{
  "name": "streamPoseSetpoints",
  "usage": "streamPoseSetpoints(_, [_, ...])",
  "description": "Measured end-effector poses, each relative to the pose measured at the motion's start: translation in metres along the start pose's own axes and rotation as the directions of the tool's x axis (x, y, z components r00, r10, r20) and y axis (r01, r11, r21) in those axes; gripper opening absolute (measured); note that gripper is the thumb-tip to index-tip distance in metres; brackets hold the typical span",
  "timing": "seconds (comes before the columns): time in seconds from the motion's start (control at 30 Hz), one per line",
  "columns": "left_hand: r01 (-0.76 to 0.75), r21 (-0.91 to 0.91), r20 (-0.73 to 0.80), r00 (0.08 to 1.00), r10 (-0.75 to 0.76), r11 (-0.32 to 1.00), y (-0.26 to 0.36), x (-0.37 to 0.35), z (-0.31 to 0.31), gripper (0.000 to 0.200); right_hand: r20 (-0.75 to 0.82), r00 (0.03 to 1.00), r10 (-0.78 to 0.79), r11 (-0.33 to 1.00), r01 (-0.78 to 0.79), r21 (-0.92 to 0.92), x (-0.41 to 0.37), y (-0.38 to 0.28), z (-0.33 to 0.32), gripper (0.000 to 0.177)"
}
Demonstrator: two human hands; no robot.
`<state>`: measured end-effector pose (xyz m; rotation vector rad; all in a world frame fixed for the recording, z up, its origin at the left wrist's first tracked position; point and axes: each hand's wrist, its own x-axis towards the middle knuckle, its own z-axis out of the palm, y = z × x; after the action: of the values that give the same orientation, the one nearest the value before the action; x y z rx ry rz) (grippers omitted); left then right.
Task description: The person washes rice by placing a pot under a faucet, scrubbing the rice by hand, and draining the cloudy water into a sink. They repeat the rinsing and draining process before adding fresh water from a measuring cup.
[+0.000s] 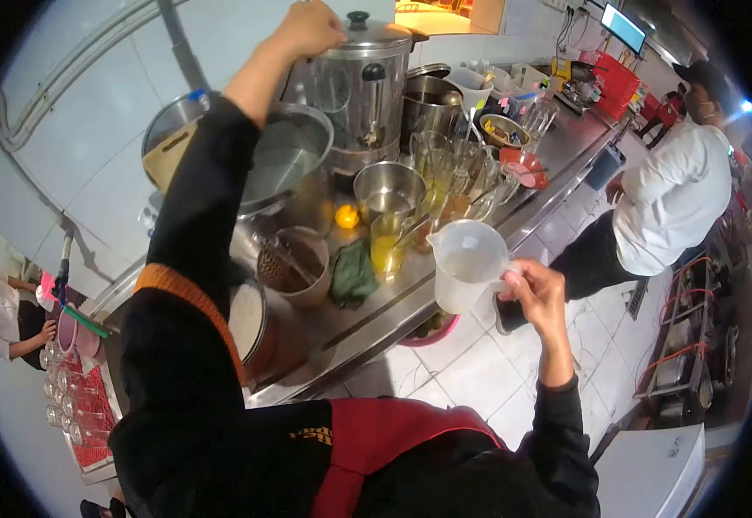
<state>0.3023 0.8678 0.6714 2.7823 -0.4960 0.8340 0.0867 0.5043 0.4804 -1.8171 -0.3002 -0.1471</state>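
My right hand (538, 295) grips the handle of a translucent plastic measuring jug (469, 268), holding it upright over the counter's front edge. A little clear liquid seems to lie in the jug. My left hand (308, 30) is raised at the far side, its fingers curled beside the lid of a large drinks urn (354, 95); what it holds, if anything, is hidden. Left of the urn is a big steel pot (282, 164) with cloudy liquid. Nearer stand a steel bowl (390, 186), a glass of yellow liquid (387, 250) and a dark green cloth (354, 274).
Several glass pitchers (441, 168) crowd the steel counter (341, 341). A container with a masher-like tool (294, 268) stands near me. A person in a white shirt (682, 186) is at the right; another person (0, 315) is at the left by glass mugs (65, 397).
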Motion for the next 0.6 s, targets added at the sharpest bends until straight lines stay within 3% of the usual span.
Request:
streamPoseSetpoints(0.13, [-0.104,0.163,-0.043,0.993,0.112,0.981,-0.021,0.097,0.059,0.034,-0.061,0.996,-0.058,0.998,0.059,0.012,0.024,0.027,-0.029,0.013])
streamPoseSetpoints(0.2, [-0.159,0.567,0.174,0.982,0.072,0.808,-0.032,0.144,0.088,0.034,-0.031,0.998,-0.059,0.998,0.058,-0.030,0.037,0.029,-0.042,0.015])
streamPoseSetpoints(0.23, [-0.228,0.622,0.145,0.974,0.176,0.749,-0.047,0.161,0.103,0.036,-0.018,0.995,-0.095,0.984,0.091,-0.151,0.044,0.033,-0.052,0.017])
streamPoseSetpoints(0.27, [-0.230,0.615,0.140,0.973,0.182,0.754,-0.061,0.175,0.117,0.036,-0.023,0.995,-0.094,0.983,0.089,-0.160,0.050,0.033,-0.057,0.017])
streamPoseSetpoints(0.33, [-0.108,0.443,0.013,0.993,0.114,0.890,-0.065,0.182,0.124,0.038,-0.044,0.995,-0.086,0.993,0.082,-0.088,0.065,0.032,-0.068,0.018])
streamPoseSetpoints(0.37, [-0.382,0.406,0.437,0.879,0.191,0.830,-0.071,0.196,0.100,0.042,-0.046,0.995,-0.084,0.996,0.083,-0.035,0.073,0.029,-0.072,0.019])
streamPoseSetpoints(0.4, [-0.381,0.403,0.432,0.881,0.194,0.832,-0.067,0.197,0.102,0.042,-0.047,0.995,-0.086,0.996,0.084,-0.043,0.082,0.029,-0.076,0.019])
streamPoseSetpoints(0.47, [0.029,0.334,0.262,0.957,-0.123,0.942,-0.053,0.192,0.113,0.040,-0.027,0.996,-0.088,0.995,0.090,0.050,0.098,0.033,-0.084,0.020])
streamPoseSetpoints(0.5, [0.235,0.275,0.191,0.937,-0.293,0.932,-0.042,0.191,0.114,0.040,-0.026,0.996,-0.086,0.995,0.087,0.052,0.108,0.036,-0.087,0.020])
streamPoseSetpoints(0.53, [0.239,0.280,0.193,0.935,-0.299,0.930,-0.027,0.201,0.108,0.040,-0.014,0.994,-0.108,0.993,0.109,0.043,0.120,0.039,-0.090,0.019])
streamPoseSetpoints(0.57, [0.492,0.263,0.291,0.779,-0.555,0.830,-0.001,0.212,0.093,0.037,0.003,0.991,-0.132,0.991,0.132,0.036,0.134,0.042,-0.093,0.019])
streamPoseSetpoints(0.6, [0.708,0.271,0.379,0.544,-0.748,0.652,0.008,0.217,0.085,0.034,0.019,0.990,-0.137,0.990,0.136,0.043,0.148,0.040,-0.095,0.019])
